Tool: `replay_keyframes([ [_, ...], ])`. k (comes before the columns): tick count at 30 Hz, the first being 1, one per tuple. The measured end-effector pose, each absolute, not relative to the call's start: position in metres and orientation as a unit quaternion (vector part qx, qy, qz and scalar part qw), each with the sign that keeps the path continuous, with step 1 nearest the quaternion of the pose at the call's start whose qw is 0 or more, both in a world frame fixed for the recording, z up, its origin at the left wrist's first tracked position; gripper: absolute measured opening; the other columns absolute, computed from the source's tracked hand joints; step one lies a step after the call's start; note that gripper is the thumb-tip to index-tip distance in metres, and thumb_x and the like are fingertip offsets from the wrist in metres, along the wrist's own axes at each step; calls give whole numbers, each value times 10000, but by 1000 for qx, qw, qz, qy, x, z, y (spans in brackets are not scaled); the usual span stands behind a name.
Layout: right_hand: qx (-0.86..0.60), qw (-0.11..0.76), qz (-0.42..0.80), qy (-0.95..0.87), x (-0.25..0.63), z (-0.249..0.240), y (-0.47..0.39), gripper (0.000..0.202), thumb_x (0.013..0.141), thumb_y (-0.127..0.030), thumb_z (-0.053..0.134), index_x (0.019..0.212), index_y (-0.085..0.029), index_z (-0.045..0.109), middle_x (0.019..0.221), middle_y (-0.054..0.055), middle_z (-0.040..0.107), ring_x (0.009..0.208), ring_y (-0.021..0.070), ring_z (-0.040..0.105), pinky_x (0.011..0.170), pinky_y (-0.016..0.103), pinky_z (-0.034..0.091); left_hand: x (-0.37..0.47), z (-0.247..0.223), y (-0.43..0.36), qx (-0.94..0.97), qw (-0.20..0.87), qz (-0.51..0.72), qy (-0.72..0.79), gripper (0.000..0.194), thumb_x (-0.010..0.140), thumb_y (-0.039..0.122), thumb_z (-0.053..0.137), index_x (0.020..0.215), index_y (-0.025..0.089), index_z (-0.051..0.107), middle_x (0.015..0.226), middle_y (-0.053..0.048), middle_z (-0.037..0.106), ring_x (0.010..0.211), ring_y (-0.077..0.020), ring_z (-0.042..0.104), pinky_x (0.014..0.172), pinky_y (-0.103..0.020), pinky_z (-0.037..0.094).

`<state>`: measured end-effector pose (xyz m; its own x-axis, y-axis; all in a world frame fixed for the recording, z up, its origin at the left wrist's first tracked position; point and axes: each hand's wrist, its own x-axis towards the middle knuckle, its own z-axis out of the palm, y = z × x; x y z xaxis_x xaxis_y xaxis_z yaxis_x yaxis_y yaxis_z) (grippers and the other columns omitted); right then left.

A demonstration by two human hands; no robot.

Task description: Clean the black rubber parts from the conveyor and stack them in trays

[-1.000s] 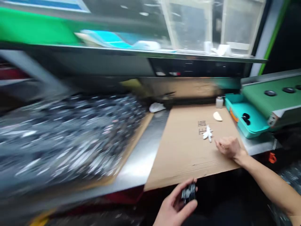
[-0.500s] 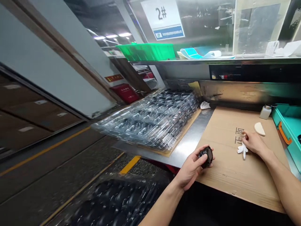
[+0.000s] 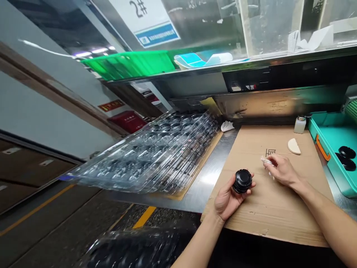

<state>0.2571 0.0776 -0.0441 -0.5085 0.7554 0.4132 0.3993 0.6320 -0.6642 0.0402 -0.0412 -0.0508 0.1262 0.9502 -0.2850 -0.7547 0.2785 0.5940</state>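
Observation:
A round black part (image 3: 242,180) rests in my left hand (image 3: 229,203), its flat face turned up and my fingers curled round its edge. To the right, my right hand (image 3: 281,170) pinches a white cloth (image 3: 267,161) just above the cardboard sheet (image 3: 267,201). Printed black characters show on the cardboard beyond the cloth. A half-round cream pad (image 3: 293,146) lies on the cardboard past my right hand, and a small bottle (image 3: 300,124) stands at the far edge.
Stacked clear plastic trays (image 3: 156,152) holding dark parts fill the left of the bench. A teal bin (image 3: 331,149) with black discs stands at the right. Above are a green basket (image 3: 134,65) and a blue-and-white label strip (image 3: 192,60) on a shelf. More black parts sit low at the left.
My right hand has lifted the white cloth off the cardboard. In my left hand the black part has turned so that its flat face points upward. The view has shifted to the right.

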Motion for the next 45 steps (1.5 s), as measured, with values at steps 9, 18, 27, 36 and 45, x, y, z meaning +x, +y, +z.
replay_keyframes([
  [9, -347, 359, 204, -842, 258, -59, 90, 198, 967, -277, 545, 1015, -215, 726, 947, 69, 727, 874, 203, 660, 798, 310, 485, 52, -43, -27, 345, 602, 550, 466, 537, 797, 345, 834, 1280, 201, 647, 1342, -133, 651, 1019, -225, 705, 799, -316, 584],
  [18, -513, 268, 120, -807, 297, -73, 131, 258, 948, -395, 538, 984, -250, 748, 974, 49, 742, 903, 221, 666, 734, 296, 439, 26, 2, -28, 329, 615, 566, 439, 512, 818, 443, 792, 1226, 159, 672, 1242, -158, 703, 930, -237, 739, 683, -261, 594],
  [27, -503, 255, 131, -815, 302, -80, 140, 317, 949, -456, 519, 1026, -262, 758, 1026, 44, 753, 959, 224, 674, 806, 305, 462, 15, 0, -47, 239, 679, 586, 372, 524, 936, 578, 578, 1207, 137, 663, 1172, -168, 722, 823, -200, 741, 562, -206, 551],
  [36, -495, 259, 126, -820, 304, -73, 140, 339, 949, -474, 533, 1042, -247, 766, 999, 57, 759, 936, 233, 683, 785, 317, 476, 23, -35, -31, 675, 269, 365, 582, 653, 698, 361, 869, 1310, 265, 664, 1283, -129, 680, 1290, -374, 560, 1164, -517, 333],
  [45, -495, 265, 126, -818, 304, -71, 139, 335, 941, -486, 554, 1035, -253, 776, 1019, 54, 764, 939, 235, 686, 813, 327, 484, 10, -27, -43, 609, 340, 368, 615, 1174, 510, 341, 968, 1551, 264, 432, 1511, -169, 487, 1382, -398, 474, 1168, -531, 350],
])
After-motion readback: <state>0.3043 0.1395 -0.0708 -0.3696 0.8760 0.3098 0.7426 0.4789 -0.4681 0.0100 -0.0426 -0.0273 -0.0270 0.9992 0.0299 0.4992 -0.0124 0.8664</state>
